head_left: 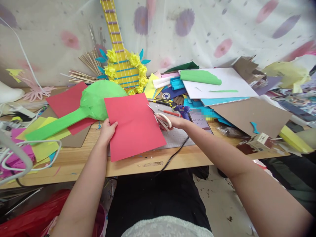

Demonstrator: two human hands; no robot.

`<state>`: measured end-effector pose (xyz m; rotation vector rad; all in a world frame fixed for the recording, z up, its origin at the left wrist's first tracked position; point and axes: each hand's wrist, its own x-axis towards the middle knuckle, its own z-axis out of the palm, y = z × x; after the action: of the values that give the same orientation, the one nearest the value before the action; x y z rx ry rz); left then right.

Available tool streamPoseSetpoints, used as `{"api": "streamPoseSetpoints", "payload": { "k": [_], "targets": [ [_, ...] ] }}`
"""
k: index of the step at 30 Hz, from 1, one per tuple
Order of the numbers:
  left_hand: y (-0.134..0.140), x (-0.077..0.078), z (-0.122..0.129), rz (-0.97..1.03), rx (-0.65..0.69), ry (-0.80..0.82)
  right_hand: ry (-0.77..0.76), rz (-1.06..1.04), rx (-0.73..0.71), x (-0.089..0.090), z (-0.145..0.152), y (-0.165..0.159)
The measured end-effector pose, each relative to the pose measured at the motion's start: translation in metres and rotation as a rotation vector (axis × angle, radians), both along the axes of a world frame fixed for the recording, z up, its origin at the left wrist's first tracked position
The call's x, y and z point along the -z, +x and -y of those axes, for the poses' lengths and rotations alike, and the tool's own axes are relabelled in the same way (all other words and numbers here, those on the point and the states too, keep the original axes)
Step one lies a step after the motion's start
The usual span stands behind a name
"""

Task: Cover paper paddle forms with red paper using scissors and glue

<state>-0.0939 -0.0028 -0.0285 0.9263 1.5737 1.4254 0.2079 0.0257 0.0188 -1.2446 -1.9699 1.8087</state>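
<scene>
A sheet of red paper (134, 126) is held up over the front of the table, tilted a little. My left hand (108, 129) grips its left edge, thumb on the front face and the other fingers behind it. In my right hand (171, 122) is a pair of scissors with white handles (166, 119). The scissor blades are at the sheet's right edge, near its upper corner; whether they are cutting I cannot tell. Behind the sheet, partly covered by it, lies a green paper-covered shape with a long handle (98, 95).
A yellow toy guitar with paper flowers (123, 69) leans at the back. A blue glue gun (183, 111), a utility knife (161, 102) and a phone (198, 120) lie by my right hand. A black cable (175, 153) hangs over the table's front edge. Cardboard (249, 113) lies to the right.
</scene>
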Motion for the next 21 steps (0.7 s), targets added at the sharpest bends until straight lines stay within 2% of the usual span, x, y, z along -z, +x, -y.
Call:
{"api": "streamPoseSetpoints", "payload": {
  "k": [9, 21],
  "targets": [
    [0.0014, -0.0034, 0.0023, 0.03, 0.015, -0.05, 0.01, 0.058, 0.006, -0.0012, 0.0006, 0.0025],
    [-0.002, 0.0029, 0.0015, 0.033, 0.059, -0.051, 0.066, 0.093, 0.044, -0.0062, 0.0068, 0.0033]
  ]
}}
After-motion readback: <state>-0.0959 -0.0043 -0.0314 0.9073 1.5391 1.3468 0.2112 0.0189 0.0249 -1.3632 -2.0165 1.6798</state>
